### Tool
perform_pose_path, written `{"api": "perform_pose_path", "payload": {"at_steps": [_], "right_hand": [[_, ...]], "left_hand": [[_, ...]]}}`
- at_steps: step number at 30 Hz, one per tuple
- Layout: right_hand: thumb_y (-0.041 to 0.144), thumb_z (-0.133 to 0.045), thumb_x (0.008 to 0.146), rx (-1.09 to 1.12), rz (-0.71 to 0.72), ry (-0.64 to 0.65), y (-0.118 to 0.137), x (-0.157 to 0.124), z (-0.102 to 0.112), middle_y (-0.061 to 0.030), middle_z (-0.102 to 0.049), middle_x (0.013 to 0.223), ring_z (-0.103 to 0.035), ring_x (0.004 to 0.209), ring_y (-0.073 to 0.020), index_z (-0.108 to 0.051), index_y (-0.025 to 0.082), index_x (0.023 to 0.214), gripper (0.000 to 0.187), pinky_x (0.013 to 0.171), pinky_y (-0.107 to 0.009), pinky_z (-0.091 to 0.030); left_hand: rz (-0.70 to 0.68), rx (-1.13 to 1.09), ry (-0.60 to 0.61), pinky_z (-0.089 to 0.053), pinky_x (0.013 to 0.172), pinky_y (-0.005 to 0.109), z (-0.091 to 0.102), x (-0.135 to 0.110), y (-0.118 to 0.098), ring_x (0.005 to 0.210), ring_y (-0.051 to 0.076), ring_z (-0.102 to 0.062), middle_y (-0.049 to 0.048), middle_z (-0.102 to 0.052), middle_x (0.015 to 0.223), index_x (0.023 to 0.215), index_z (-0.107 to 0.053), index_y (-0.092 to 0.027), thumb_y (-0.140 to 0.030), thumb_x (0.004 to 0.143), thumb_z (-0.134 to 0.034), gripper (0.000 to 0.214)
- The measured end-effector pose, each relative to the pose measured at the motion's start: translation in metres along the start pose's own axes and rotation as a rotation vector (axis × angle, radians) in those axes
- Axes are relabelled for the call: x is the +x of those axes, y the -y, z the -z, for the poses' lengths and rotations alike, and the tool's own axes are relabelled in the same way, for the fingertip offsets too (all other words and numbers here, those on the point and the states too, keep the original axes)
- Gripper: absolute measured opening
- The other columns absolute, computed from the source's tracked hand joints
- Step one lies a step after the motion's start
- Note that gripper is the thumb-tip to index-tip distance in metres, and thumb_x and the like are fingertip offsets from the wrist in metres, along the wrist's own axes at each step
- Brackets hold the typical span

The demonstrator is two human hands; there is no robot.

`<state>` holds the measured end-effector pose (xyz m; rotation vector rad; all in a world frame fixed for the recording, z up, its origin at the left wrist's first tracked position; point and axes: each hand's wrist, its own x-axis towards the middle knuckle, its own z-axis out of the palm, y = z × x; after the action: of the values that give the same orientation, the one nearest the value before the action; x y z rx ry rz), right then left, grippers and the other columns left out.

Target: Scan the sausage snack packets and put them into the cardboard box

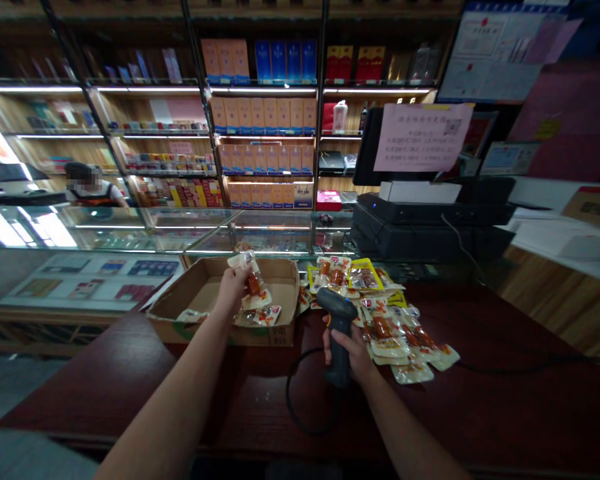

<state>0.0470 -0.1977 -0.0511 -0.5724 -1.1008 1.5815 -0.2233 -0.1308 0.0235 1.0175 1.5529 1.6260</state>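
Observation:
My left hand (234, 285) grips the upper end of a vacuum-sealed snack packet (255, 283) with reddish-brown food inside, over a shallow cardboard box (267, 337). Another packet (263, 315) lies within the box, and one more shows partly behind my left wrist. In my right hand (349, 343) is a dark barcode scanner (341, 360), its head tilted toward the upper left. A pile of similar packets (383, 327) spreads over the table to the right of the scanner, with some yellow-edged packets (365, 275) farther back.
A black cable (289, 393) loops on the dark red table (250, 400). Behind stand a glass display counter (210, 223) and a monitor (367, 147) with a pink notice, above black equipment (420, 233). Shelves hold boxed goods (263, 117). Another person (93, 187) is at the far left.

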Motion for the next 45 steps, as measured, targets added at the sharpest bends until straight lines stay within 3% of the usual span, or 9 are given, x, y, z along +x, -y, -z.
{"api": "perform_pose_path", "payload": {"at_steps": [2,4,8,14,35,37,41,45], "right_hand": [[0.037,-0.068,0.07,0.006,-0.008,0.005,0.0,-0.001,-0.001,0.0025,-0.06,0.059,-0.054,0.038,-0.0115,-0.056,0.016,0.099,0.037,0.037,-0.023,-0.046],[0.037,-0.068,0.07,0.011,-0.008,0.002,0.002,-0.002,-0.001,0.0022,-0.06,0.059,-0.054,0.039,-0.0116,-0.056,0.016,0.099,0.038,0.037,-0.023,-0.045],[0.036,-0.067,0.071,0.012,0.017,0.017,0.004,-0.003,-0.001,0.0022,-0.06,0.06,-0.054,0.039,-0.0113,-0.056,0.016,0.098,0.035,0.038,-0.023,-0.046],[0.035,-0.066,0.072,0.006,0.029,0.037,0.006,-0.005,0.0,0.002,-0.06,0.06,-0.055,0.039,-0.0114,-0.056,0.016,0.097,0.033,0.038,-0.023,-0.047],[0.035,-0.065,0.073,0.019,0.02,0.036,0.002,-0.003,0.002,0.002,-0.061,0.059,-0.056,0.039,-0.0116,-0.055,0.015,0.097,0.032,0.037,-0.022,-0.046],[0.034,-0.066,0.072,0.032,0.02,0.032,0.002,-0.002,0.001,0.0024,-0.061,0.057,-0.055,0.038,-0.0115,-0.055,0.015,0.097,0.033,0.037,-0.022,-0.046],[0.035,-0.066,0.071,0.099,0.031,-0.02,0.01,-0.006,0.0,0.0032,-0.06,0.056,-0.053,0.036,-0.0108,-0.056,0.016,0.094,0.032,0.036,-0.021,-0.045],[0.034,-0.065,0.072,0.147,0.08,-0.077,0.031,-0.02,0.006,0.0029,-0.06,0.057,-0.053,0.037,-0.0104,-0.056,0.016,0.094,0.03,0.037,-0.022,-0.046]], "left_hand": [[0.106,-0.276,0.097,-0.047,0.057,0.025,-0.016,-0.009,-0.005,0.054,0.01,-0.054,-0.0018,-0.056,0.061,0.076,-0.049,-0.016,-0.024,0.067,-0.062,0.018],[0.164,-0.369,0.2,-0.046,0.053,0.022,-0.029,-0.022,-0.008,0.049,0.009,-0.053,-0.0017,-0.058,0.059,0.074,-0.051,-0.014,-0.016,0.061,-0.066,0.02],[0.152,-0.259,0.352,-0.045,0.046,0.021,-0.043,-0.049,-0.004,0.048,0.012,-0.057,-0.0004,-0.064,0.061,0.085,-0.058,-0.013,-0.018,0.052,-0.077,0.038],[0.174,-0.189,0.521,-0.046,0.05,0.024,-0.042,-0.066,0.004,0.055,0.017,-0.063,0.0033,-0.068,0.067,0.089,-0.063,-0.012,-0.025,0.047,-0.081,0.048],[0.136,-0.113,0.529,-0.045,0.05,0.023,-0.04,-0.061,0.01,0.053,0.015,-0.061,0.0033,-0.069,0.071,0.097,-0.062,-0.011,-0.03,0.05,-0.079,0.053],[0.134,-0.13,0.487,-0.046,0.049,0.023,-0.041,-0.06,0.01,0.052,0.015,-0.061,0.0038,-0.069,0.069,0.094,-0.062,-0.01,-0.029,0.049,-0.08,0.053],[0.045,-0.166,0.277,-0.045,0.05,0.022,-0.05,-0.065,0.001,0.052,0.014,-0.06,0.0009,-0.067,0.063,0.089,-0.062,-0.011,-0.028,0.049,-0.079,0.047],[0.048,-0.241,0.308,-0.044,0.049,0.022,-0.078,-0.087,-0.008,0.051,0.013,-0.059,0.001,-0.066,0.063,0.085,-0.063,-0.012,-0.029,0.05,-0.078,0.041]]}}
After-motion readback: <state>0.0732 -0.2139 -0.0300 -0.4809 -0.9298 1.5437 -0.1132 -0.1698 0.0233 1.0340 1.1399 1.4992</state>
